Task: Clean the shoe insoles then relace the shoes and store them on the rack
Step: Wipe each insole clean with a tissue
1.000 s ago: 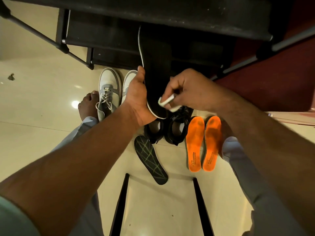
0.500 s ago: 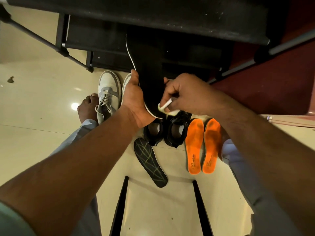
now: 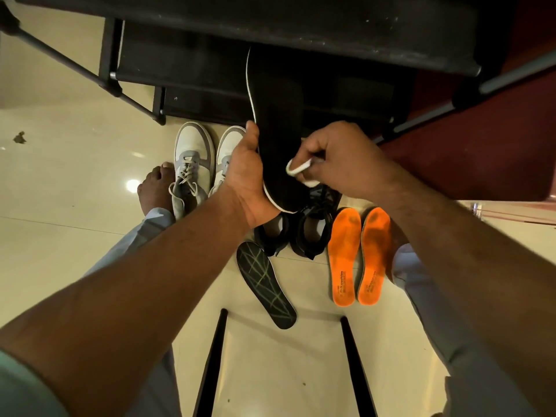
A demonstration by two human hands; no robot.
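Wiping on: black insole [image 3: 278, 121] swung back upright toward 12 o'clock, heel gripped in left hand [image 3: 245, 179], right hand [image 3: 340, 159] pinching white wipe [image 3: 298, 168] against its right edge. Mid-clean; orange insoles [image 3: 359, 255] waiting at 4 o'clock on the floor.

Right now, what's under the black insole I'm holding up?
Two black shoes on the floor, their toes hidden behind the white-edged black insole and right hand.

Bare floor [image 3: 75, 164] lies open at nine o'clock; the rack [image 3: 270, 28] blocks twelve; black shoes [image 3: 310, 233], orange insoles [image 3: 358, 254] and a patterned insole [image 3: 264, 284] crowd the centre.
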